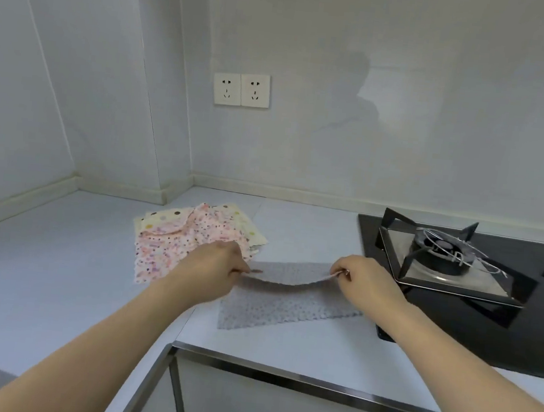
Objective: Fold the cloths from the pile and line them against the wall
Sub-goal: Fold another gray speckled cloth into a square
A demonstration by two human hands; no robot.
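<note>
A grey dotted cloth (pixel 286 308) lies on the white counter (pixel 56 267) in front of me. Its far edge is lifted off the counter and sags between my hands. My left hand (pixel 214 263) pinches the left end of that lifted edge. My right hand (pixel 363 279) pinches the right end. Left of the grey cloth sits the pile: a pink speckled cloth (pixel 172 249) on top of a cream cloth with large dots (pixel 161 219). My left wrist hides part of the pink cloth's near right corner.
A black gas hob (pixel 520 319) with a metal pan support (pixel 449 258) lies just right of the grey cloth. The back wall (pixel 372 132) carries a double socket (pixel 241 89). The counter's metal front edge (pixel 279 377) runs below my forearms.
</note>
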